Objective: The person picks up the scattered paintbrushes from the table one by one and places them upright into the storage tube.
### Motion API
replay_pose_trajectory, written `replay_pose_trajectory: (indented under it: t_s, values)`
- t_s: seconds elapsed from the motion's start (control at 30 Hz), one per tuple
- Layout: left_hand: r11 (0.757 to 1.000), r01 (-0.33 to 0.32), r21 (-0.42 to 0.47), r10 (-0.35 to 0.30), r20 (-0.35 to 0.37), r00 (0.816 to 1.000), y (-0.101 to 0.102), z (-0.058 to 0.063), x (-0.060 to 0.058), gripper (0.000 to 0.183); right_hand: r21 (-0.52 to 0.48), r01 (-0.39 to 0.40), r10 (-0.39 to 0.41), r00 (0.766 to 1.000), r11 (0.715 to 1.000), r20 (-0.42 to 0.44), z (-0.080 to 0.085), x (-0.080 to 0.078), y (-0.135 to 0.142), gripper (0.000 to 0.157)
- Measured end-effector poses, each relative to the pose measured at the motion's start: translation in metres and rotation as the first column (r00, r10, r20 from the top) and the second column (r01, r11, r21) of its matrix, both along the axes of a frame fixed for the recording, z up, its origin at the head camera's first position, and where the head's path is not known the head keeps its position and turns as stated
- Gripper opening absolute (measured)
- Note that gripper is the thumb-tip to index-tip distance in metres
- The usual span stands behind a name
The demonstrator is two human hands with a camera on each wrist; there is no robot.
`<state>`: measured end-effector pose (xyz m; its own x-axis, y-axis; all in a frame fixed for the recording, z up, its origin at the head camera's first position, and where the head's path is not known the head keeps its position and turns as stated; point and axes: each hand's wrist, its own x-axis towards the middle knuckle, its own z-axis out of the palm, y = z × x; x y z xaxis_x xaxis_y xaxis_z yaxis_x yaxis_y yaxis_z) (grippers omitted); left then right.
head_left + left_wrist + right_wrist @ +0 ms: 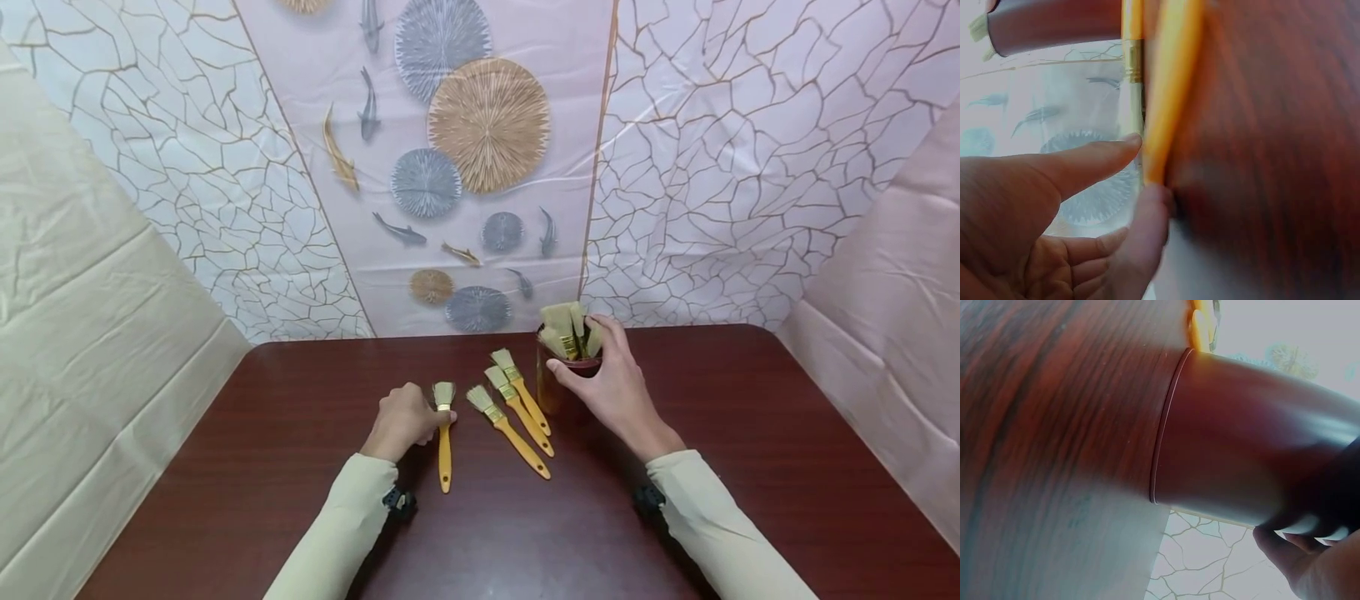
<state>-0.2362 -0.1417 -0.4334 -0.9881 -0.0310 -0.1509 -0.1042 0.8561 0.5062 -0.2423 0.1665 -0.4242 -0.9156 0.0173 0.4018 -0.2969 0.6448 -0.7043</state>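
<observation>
Pale sleeves (330,529) came nearest the head camera. The right hand (618,392) gripped a dark red cup (550,392) holding upright brushes (558,318); three brushes (528,425) lay left of it, and farther left the left hand (403,421) pinched another brush (446,454). Left wrist: its handle (1172,75) looked blurred. Right wrist: the cup stood on the table (1054,444).

Yellow-handled brushes (529,425) beside maroon cup (1241,437)

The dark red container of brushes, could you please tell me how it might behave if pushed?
The container appears stiff, its wall undented. Pushed near the top, it might tip, since brush heads rise above its rim. Its glossy side could feel slippery.
</observation>
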Motion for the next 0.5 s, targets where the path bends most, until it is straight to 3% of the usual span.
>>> replay_pose_trajectory:
  t_s: [0.23, 0.37, 0.5]
  values:
    - [0.999, 0.014, -0.049, -0.017, -0.066, 0.998, 0.0040, 0.0012, -0.0039, 0.048, 0.002, 0.009, -0.009, 1.000, 1.000, 0.015, 0.0019, 0.0011, 0.0001, 0.095]
    - [1.000, 0.005, -0.027, -0.005, -0.002, 1.000, 0.0043, 0.0011, -0.0057, 0.040, 0.002, 0.001, -0.001, 1.000, 1.000, 0.017, 0.0027, 0.0012, -0.0012, 0.095]
    - [0.999, 0.030, 0.022, -0.032, 0.061, 0.998, 0.0001, 0.0010, -0.0039, 0.034, 0.004, 0.002, -0.002, 1.000, 1.000, 0.012, 0.0019, 0.0015, -0.0011, 0.095]
